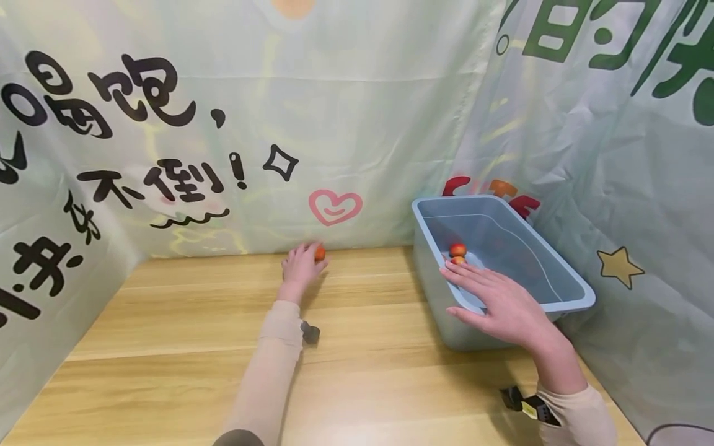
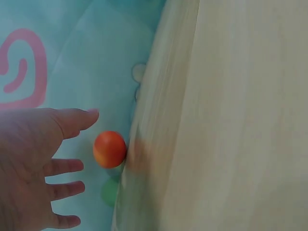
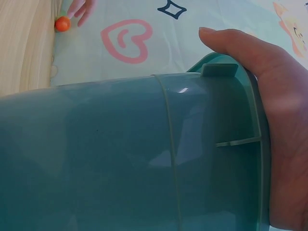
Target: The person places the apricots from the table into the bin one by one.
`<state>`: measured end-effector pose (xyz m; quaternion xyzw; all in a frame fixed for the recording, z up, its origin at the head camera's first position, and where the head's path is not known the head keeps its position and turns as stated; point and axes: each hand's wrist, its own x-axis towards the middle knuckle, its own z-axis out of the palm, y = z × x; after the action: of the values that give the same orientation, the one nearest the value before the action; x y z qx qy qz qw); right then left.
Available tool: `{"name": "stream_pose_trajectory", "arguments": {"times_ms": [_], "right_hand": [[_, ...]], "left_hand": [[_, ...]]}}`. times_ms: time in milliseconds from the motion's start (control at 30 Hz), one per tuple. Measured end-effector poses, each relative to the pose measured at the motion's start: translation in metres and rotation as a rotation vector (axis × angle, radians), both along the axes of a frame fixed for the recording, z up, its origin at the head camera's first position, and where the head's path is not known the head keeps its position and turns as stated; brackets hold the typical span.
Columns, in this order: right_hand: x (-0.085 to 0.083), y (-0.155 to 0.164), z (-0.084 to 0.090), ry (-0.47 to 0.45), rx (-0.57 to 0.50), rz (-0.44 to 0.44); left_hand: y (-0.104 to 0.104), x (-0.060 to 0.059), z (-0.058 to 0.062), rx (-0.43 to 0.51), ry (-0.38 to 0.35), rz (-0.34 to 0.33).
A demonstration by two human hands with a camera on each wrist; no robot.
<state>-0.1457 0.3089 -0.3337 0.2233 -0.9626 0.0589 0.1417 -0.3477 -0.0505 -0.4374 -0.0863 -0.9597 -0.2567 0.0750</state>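
Note:
My left hand (image 1: 300, 266) reaches to the back of the table, beside a small round orange-red fruit (image 2: 109, 149). In the left wrist view its fingers are spread and extended, with the thumb above the fruit and a gap between them. The fruit sits against the cloth at the table's back edge. At the right, my right hand (image 1: 504, 306) lies over the near-left rim of a blue-grey plastic bin (image 1: 435, 303), fingers straight. Inside the bin, a similar red-orange fruit (image 1: 458, 249) and part of another show just beyond the fingertips.
A wooden table (image 1: 184, 371) carries the bin on its right side. Printed cloth (image 1: 362, 136) with writing and a pink heart hangs along the back and both sides, close behind the bin. Dark devices are strapped to both wrists.

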Motion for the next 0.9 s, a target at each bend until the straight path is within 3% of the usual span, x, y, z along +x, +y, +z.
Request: {"name": "stream_pose_trajectory", "arguments": {"times_ms": [333,900], "right_hand": [[0.0,0.001,0.0,0.007,0.0,0.002],[0.0,0.001,0.0,0.001,-0.004,0.012]], "left_hand": [[0.0,-0.014,0.007,-0.178,-0.031,-0.048],[0.011,-0.015,0.006,-0.236,-0.06,-0.061]]}}
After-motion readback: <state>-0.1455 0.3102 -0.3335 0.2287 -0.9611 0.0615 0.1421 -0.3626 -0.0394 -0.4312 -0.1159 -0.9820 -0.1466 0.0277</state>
